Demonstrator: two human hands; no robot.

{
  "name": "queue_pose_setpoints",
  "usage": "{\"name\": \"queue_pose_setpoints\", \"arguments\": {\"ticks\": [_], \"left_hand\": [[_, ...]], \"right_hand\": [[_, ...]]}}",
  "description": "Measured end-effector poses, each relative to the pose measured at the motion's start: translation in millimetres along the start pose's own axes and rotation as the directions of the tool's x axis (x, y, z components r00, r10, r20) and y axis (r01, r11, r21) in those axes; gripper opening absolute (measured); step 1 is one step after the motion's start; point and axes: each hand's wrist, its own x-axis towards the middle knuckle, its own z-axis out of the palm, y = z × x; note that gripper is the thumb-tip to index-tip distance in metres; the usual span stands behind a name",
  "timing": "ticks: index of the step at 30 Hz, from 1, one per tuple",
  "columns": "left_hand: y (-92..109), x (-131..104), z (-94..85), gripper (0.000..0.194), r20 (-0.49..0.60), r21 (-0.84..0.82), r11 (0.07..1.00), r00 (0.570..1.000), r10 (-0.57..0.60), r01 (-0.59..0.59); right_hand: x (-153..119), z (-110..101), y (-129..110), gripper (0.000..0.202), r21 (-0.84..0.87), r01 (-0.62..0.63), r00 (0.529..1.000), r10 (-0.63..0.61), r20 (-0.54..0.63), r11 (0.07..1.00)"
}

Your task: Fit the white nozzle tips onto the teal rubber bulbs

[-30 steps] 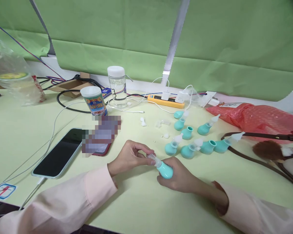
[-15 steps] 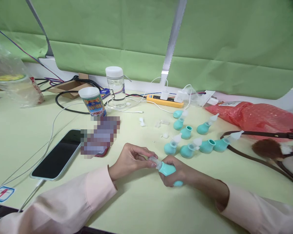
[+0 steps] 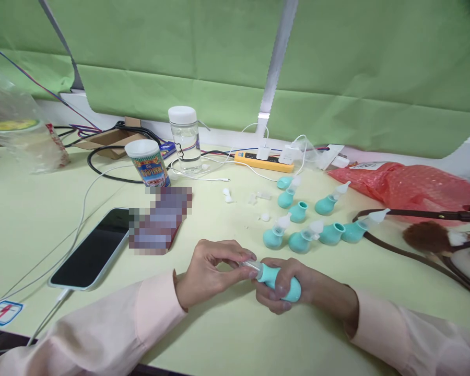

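Watching left hand (image 3: 213, 269) pinch clear nozzle (image 3: 255, 267), tip hidden from me | right hand (image 3: 307, 282) curled round teal squeeze bulb (image 3: 293, 291) over tabletop (image 3: 219, 339), midsection covered | phone (image 3: 162, 219) pixelated, unreadable

Clear nozzle (image 3: 255, 268) partly behind left fingers (image 3: 233, 253)

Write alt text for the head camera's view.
A person's left hand pinches the clear top of a teal bulb held in the right hand. More teal bulbs, some with translucent nozzles, sit beyond on a pale table, with a dark-screened phone to the left.
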Motion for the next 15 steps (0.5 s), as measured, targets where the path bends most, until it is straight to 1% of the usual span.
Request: {"name": "queue_pose_setpoints", "arguments": {"ticks": [2,5,8,9,12,15], "left_hand": [[1,-1,1.3,0.019,-0.005,-0.029,0.999,0.999,-0.037,0.037],[2,-1,2.2,0.018,-0.014,-0.077,0.993,0.996,-0.088,0.086],[0,0,1.1,0.017,0.003,-0.126,0.981,0.989,-0.146,0.145],[0,1,0.4,0.017,0.018,-0.138,0.977,0.987,-0.160,0.160],[-1,2,-1.6,0.019,0.064,-0.162,0.968,0.981,-0.184,0.192],[-1,1,-1.9,0.020,0.099,-0.175,0.962,0.976,-0.194,0.209]], "right_hand": [[3,-3,4,0.014,0.048,0.026,0.998,-0.028,0.055,0.999],[8,-5,12,0.011,0.133,0.096,0.984,-0.114,0.137,0.986],[12,-5,17,0.008,0.195,0.095,0.963,-0.139,0.230,0.976],[12,-5,17,0.009,0.193,0.088,0.961,-0.134,0.240,0.977],[11,-3,17,0.011,0.149,0.104,0.972,-0.132,0.193,0.983],[9,0,17,0.011,0.080,0.178,0.977,-0.186,0.104,0.981]]}}
